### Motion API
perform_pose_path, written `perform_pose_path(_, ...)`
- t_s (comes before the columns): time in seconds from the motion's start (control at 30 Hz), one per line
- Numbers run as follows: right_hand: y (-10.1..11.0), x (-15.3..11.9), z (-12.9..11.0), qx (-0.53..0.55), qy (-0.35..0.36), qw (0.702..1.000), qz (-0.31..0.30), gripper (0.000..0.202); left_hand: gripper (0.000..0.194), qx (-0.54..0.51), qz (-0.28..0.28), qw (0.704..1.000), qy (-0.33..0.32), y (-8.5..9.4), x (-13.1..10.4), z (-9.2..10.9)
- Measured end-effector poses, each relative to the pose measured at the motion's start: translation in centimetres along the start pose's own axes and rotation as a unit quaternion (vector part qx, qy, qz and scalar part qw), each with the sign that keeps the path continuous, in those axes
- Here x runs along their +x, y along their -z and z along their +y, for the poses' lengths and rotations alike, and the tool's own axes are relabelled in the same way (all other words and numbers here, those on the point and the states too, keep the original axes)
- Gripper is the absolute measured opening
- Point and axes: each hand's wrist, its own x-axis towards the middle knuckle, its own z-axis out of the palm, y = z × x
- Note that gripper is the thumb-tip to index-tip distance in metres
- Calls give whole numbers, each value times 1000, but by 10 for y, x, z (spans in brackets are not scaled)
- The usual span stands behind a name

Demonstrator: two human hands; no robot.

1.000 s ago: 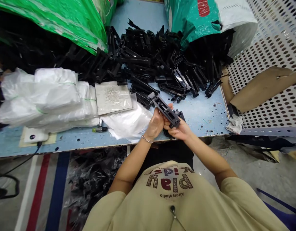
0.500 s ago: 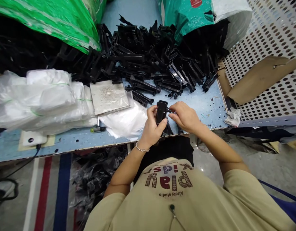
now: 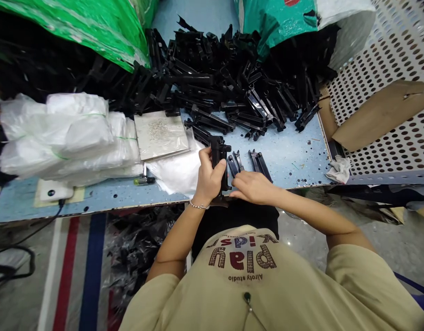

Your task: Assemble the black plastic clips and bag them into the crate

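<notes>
My left hand (image 3: 209, 180) is closed around a black plastic part (image 3: 217, 149), which stands upright with short pegs sticking out on its right side. Close to the part's lower end is my right hand (image 3: 253, 187), its fingers curled together; what sits between the fingertips, if anything, is hidden. Just beyond the right hand, slim black plastic pieces (image 3: 260, 164) lie on the blue table (image 3: 291, 158). Behind them spreads a large heap of similar black parts (image 3: 205, 87).
Bundled clear plastic bags (image 3: 67, 133) lie at left beside a flat, bag-covered stack (image 3: 161, 133). A yellow-tipped tool (image 3: 144, 180) and a white box with a cable (image 3: 55, 191) are near the front edge. Green (image 3: 94, 27) and teal sacks (image 3: 277, 23) stand behind; a perforated panel (image 3: 398, 55) is right.
The black part has turned in my left hand, so its pegged side shows, and moved slightly left. My right hand has dropped from its upper side to near its lower end.
</notes>
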Motion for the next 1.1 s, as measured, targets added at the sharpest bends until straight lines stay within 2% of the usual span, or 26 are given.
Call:
perform_pose_path(0.1, -17, -5, -7, -46, 22, 998, -29, 49, 42, -48, -24, 998, 41, -6, -2, 1)
perform_pose_path(0.2, -24, -3, -5, 65, -42, 993, -94, 43, 42, -97, -34, 989, 111, -8, -8, -10)
perform_pose_path(0.27, -17, 5, 4, 148, -89, 973, -154, 43, 38, -113, -8, 981, 156, -5, -10, -27)
perform_pose_path(0.3, -9, 11, 11, 155, -106, 969, -159, 43, 36, -105, 11, 980, 171, -4, -10, -38)
perform_pose_path(0.33, 1, 19, 21, 128, -125, 975, -135, 42, 33, -83, 32, 980, 179, -3, -11, -49)
perform_pose_path(0.4, 26, 37, 46, -10, -175, 985, -12, 37, 31, -8, 67, 984, 166, -7, -13, -69)
perform_pose_path(0.43, 37, 47, 60, -92, -210, 972, 58, 35, 33, 29, 77, 986, 147, -12, -14, -76)
perform_pose_path(0.5, 54, 66, 87, -216, -257, 935, 119, 32, 45, 71, 83, 989, 104, -28, -19, -86)
perform_pose_path(0.57, 62, 81, 108, -284, -277, 911, 108, 34, 59, 84, 81, 991, 70, -45, -24, -89)
perform_pose_path(0.63, 64, 87, 122, -308, -273, 908, 77, 36, 66, 111, 73, 990, 46, -55, -29, -87)
perform_pose_path(0.73, 71, 83, 130, -309, -239, 918, 71, 36, 66, 150, 72, 986, 22, -52, -33, -80)
perform_pose_path(0.83, 76, 64, 115, -289, -214, 921, 148, 37, 63, 109, 65, 992, 8, -43, -28, -66)
perform_pose_path(0.93, 59, 40, 72, -243, -156, 931, 224, 41, 71, -46, 20, 999, 12, -44, -13, -44)
perform_pose_path(1.03, 32, 14, 24, -168, -45, 964, 204, 46, 82, -181, 16, 983, 37, -49, 5, -22)
perform_pose_path(1.1, 23, 2, 7, -106, 12, 978, 177, 46, 82, -193, 4, 980, 50, -47, 9, -10)
